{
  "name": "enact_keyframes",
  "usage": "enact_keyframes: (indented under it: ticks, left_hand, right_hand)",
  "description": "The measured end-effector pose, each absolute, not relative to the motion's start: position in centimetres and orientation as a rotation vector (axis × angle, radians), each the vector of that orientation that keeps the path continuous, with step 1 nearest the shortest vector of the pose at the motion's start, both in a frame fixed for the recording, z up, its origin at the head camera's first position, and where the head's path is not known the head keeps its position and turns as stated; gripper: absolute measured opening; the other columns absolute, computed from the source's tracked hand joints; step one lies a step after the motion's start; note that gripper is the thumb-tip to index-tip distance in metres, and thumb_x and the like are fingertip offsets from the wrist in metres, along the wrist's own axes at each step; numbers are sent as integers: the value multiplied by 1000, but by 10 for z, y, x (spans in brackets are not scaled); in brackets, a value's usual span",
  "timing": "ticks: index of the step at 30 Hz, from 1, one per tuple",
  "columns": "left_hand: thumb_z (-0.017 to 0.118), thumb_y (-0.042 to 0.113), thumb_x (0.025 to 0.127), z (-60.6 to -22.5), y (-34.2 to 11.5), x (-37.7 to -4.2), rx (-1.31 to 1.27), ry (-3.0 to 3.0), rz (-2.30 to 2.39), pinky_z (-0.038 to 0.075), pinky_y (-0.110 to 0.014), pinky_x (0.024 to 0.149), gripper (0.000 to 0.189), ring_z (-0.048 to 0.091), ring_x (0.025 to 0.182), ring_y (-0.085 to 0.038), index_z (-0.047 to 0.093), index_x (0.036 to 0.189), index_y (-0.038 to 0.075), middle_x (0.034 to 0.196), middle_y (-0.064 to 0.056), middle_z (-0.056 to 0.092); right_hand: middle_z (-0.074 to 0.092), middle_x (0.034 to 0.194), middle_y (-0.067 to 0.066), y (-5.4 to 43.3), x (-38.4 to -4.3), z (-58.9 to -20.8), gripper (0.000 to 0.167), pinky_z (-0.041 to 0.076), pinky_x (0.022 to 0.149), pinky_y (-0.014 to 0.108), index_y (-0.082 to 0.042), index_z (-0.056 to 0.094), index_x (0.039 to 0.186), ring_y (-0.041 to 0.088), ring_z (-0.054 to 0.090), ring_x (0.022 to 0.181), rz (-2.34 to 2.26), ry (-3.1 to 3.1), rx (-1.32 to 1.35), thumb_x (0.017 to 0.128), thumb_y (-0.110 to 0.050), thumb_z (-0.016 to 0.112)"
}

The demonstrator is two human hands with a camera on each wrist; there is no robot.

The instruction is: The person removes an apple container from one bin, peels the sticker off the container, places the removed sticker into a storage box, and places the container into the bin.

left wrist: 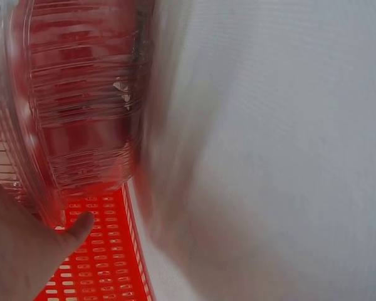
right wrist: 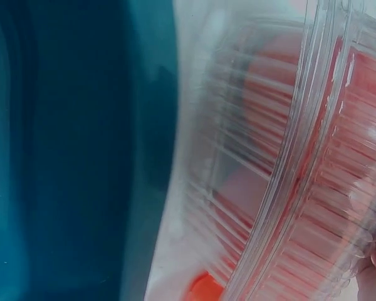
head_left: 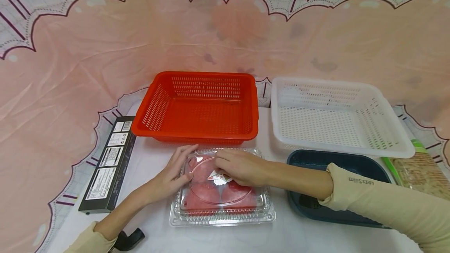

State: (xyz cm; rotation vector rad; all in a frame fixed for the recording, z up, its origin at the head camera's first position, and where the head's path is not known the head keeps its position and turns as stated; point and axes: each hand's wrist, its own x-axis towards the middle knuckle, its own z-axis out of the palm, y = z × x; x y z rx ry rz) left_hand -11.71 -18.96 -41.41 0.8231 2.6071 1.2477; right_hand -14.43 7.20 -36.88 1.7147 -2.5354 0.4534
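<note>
A clear plastic clamshell container (head_left: 221, 218) with round red contents (head_left: 202, 194) sits on the white-covered table. Along its left side lies my left hand (head_left: 174, 173), fingers stretched toward the far corner and thumb on the lid. In the left wrist view its thumb (left wrist: 81, 229) shows beside the ribbed wall (left wrist: 81, 125). My right hand (head_left: 242, 167) is over the middle of the lid, fingers curled, and pinches a white sticker with red marks (head_left: 218, 179). Its fingertips partly cover the sticker. In the right wrist view only a bit of a hand (right wrist: 373, 269) shows.
Behind the container stands a red basket (head_left: 197, 138), with a white basket (head_left: 316, 143) to its right. A dark blue tray (head_left: 299, 210) lies under my right forearm. A black box with labels (head_left: 105, 167) is at left; a green-edged package (head_left: 422, 169) lies at far right.
</note>
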Motion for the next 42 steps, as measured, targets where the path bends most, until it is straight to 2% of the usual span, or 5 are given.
enact_keyframes:
  ticks: [8, 21, 28, 36, 42]
  left_hand:
    - [52, 15, 89, -412, -190, -118, 809, 2592, 1237, 39, -67, 102, 70, 35, 132, -32, 23, 152, 12, 141, -12, 33]
    - [53, 11, 88, -411, -189, -119, 846, 2617, 1236, 37, -67, 103, 70, 38, 131, -34, 24, 152, 13, 140, -16, 34]
    - [53, 11, 88, -412, -189, -119, 839, 2620, 1231, 37, -69, 102, 69, 38, 130, -34, 24, 152, 9, 140, -14, 34]
    - [53, 15, 91, -413, -190, -118, 815, 2620, 1227, 37, -69, 103, 68, 36, 132, -33, 24, 153, 14, 141, -11, 34]
    - [54, 17, 92, -413, -191, -117, 830, 2625, 1220, 37, -70, 102, 68, 36, 133, -34, 24, 152, 14, 142, -11, 34]
  right_hand:
    - [53, 89, -4, 76, -144, -367, 11, 49, 82, 17, -16, 54, 92, 10, 52, 86, 448, -2567, 1697, 91, -12, 64]
    - [53, 88, -6, 83, -141, -366, 9, 48, 80, 15, -17, 54, 93, 8, 51, 87, 476, -2569, 1704, 92, -14, 62]
    - [52, 85, -6, 87, -139, -367, 14, 45, 75, 14, -17, 52, 89, 7, 51, 84, 527, -2508, 1708, 90, -6, 60]
    - [57, 90, -6, 93, -136, -368, 7, 51, 85, 18, -16, 56, 94, 9, 55, 89, 514, -2465, 1727, 92, -13, 63]
    - [59, 94, -5, 97, -134, -366, 11, 51, 88, 17, -15, 57, 97, 9, 56, 91, 538, -2486, 1735, 91, -15, 66]
